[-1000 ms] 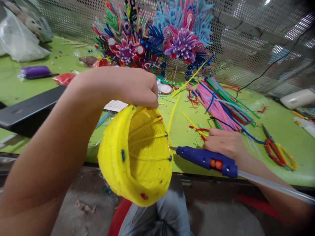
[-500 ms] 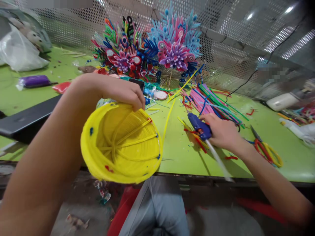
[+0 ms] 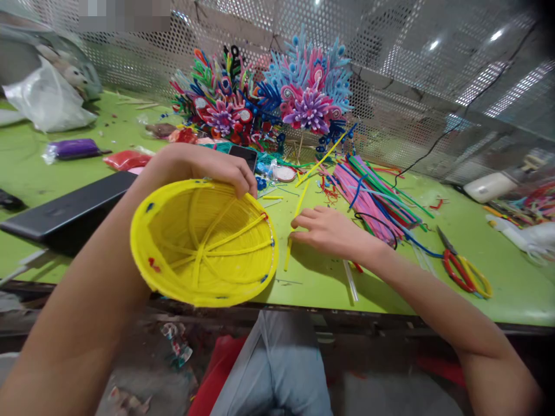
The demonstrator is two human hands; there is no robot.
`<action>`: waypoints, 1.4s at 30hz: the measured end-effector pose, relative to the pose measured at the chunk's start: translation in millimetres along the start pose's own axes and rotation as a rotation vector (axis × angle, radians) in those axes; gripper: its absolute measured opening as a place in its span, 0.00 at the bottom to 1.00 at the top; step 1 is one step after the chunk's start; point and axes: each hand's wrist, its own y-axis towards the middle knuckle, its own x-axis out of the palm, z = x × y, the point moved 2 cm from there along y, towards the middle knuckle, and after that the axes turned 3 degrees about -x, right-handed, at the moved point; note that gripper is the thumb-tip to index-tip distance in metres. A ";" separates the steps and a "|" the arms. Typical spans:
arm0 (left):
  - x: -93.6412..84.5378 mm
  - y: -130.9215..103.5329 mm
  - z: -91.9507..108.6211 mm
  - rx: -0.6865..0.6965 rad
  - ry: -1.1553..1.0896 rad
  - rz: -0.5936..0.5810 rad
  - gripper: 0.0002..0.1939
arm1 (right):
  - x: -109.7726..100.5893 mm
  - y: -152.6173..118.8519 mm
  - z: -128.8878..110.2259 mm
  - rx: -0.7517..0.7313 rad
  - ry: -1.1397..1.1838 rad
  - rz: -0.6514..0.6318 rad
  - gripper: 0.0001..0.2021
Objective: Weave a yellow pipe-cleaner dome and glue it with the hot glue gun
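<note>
Head view, 8 o'clock: my left hand [image 3: 232,167] grasps the yellow bowl [image 3: 203,242] by its rim, mouth toward me. My right hand [image 3: 325,231] is at the yellow strip [image 3: 300,199], long axis roughly 1-to-7 o'clock; whether gripping, I cannot tell.

Bowl [image 3: 203,237] is yellow, spoke pattern inside, rim flecked red and blue. Thin strip [image 3: 300,201] also yellow. Tabletop [image 3: 520,294] lime green. Stem bundle [image 3: 362,201] mixes pink, green, blue. Scissors [image 3: 456,257] have one red handle, one yellow. Larger flower [image 3: 310,110] purple. Panel [image 3: 416,115] grey, dotted with holes.
</note>
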 end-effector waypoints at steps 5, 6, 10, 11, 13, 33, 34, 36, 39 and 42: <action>5.7 -1.7 4.5 0.070 -0.113 -0.201 0.20 | 20.2 8.7 6.9 -0.188 -0.119 0.074 0.09; 6.8 -1.4 5.4 0.083 -0.128 -0.208 0.19 | 21.4 7.1 8.1 -0.202 -0.131 0.095 0.10; 10.5 0.9 5.0 0.076 -0.180 -0.219 0.19 | 15.5 -1.3 18.9 -0.150 -0.098 0.311 0.13; 10.5 1.1 4.2 0.082 -0.184 -0.207 0.19 | 10.6 -3.5 23.5 -0.098 -0.065 0.401 0.13; 8.5 0.9 2.5 0.115 -0.182 -0.150 0.20 | -3.6 -7.5 33.0 0.051 0.006 0.589 0.11; 7.9 2.6 42.3 -0.038 -0.183 0.181 0.28 | -6.6 -7.1 51.4 0.759 0.591 0.774 0.12; 8.6 3.5 41.3 -0.042 -0.191 0.174 0.28 | -7.9 -7.7 51.1 0.769 0.600 0.788 0.12; 9.8 4.9 39.7 -0.050 -0.204 0.161 0.28 | -10.3 -8.4 49.9 0.777 0.606 0.802 0.11; 10.0 5.5 39.3 -0.060 -0.214 0.160 0.28 | -10.4 -7.3 48.1 0.763 0.606 0.786 0.10; 9.3 5.4 39.6 -0.064 -0.213 0.167 0.28 | -7.6 -5.8 48.0 0.752 0.613 0.763 0.09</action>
